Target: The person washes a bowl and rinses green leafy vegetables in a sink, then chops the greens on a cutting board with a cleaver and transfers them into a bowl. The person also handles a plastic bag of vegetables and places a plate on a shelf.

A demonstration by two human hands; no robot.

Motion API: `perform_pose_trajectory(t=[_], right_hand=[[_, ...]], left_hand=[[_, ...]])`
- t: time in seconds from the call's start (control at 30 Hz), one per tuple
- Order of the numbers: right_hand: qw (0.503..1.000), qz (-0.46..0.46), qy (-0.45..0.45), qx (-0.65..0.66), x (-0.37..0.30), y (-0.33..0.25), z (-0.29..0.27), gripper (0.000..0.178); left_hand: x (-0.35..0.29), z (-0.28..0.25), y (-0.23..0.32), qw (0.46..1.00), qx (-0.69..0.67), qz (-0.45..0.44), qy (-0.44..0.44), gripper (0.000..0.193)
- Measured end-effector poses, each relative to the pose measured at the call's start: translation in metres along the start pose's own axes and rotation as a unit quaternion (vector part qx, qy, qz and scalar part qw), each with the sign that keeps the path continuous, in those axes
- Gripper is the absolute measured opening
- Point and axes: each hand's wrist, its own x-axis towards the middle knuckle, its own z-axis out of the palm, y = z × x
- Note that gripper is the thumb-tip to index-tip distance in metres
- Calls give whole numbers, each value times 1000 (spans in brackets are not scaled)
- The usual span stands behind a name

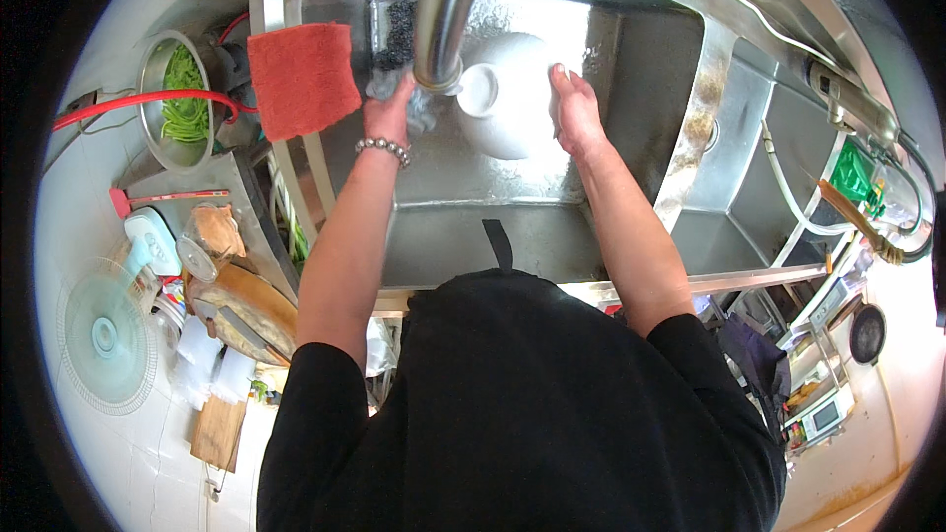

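Observation:
A white bowl (pixel 527 89) is tilted over in the metal sink (pixel 473 246), its round foot facing up. My right hand (pixel 577 110) grips the bowl's right rim, thumb on the outer side. Left of the bowl, my left hand (pixel 391 110), with a beaded bracelet (pixel 382 148) at the wrist, is closed on a wispy whitish scrubber-like thing (pixel 422 110). The tap (pixel 448 20) hangs over the sink and covers part of that thing and of the left fingertips.
A red cloth (pixel 304 79) hangs over the sink's left edge. Beyond it stands a metal bowl of cut greens (pixel 185 103), with a red hose (pixel 148 101) across it. A second basin (pixel 729 167) with a white hose (pixel 783 177) lies right. A knife (pixel 246 332) rests on a chopping board at the left.

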Motion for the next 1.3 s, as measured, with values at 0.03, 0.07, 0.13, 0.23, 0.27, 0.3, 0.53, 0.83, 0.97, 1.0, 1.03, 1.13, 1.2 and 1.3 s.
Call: perform_pose_trajectory(t=[0.03,0.07,0.13,0.23,0.27,0.3,0.53,0.83,0.97,1.0,1.03,1.13,1.2,1.3], right_hand=[[997,-32,10,-68,-2,-9,4,74],[994,-40,1,-102,-5,-16,9,73],[985,-59,-11,-162,-6,-26,19,74],[984,-87,-27,-154,-9,-23,36,65],[986,-82,-42,-140,-9,-18,38,64],[986,-74,-42,-144,-8,-14,42,60],[943,-217,-85,-237,-59,9,44,52],[972,88,118,183,-23,-15,50,54],[967,90,104,213,-11,-19,14,56],[973,96,81,192,-12,-23,8,56],[978,101,57,174,-14,-26,5,56],[992,98,-35,66,-22,-34,-3,56],[994,85,-56,-34,-24,-33,0,56],[987,33,-51,-151,-24,-14,16,56]], left_hand=[[-3,10,8,995,-83,-16,-52,48],[-2,21,15,980,-168,-29,-101,45],[-26,54,44,934,-283,-28,-217,41],[-49,84,30,960,148,194,-140,33],[-59,88,23,909,273,286,-135,30],[-67,89,21,781,371,484,-132,23],[-11,63,43,967,195,-1,-161,35],[-94,68,-4,682,493,511,-175,52],[-63,46,-20,876,300,366,-97,46],[-44,42,-22,919,265,279,-90,45],[-7,34,-38,905,308,260,-134,44],[39,45,-21,931,283,84,-215,43],[10,70,9,888,351,102,-278,44],[-43,106,31,811,442,236,-301,46]])
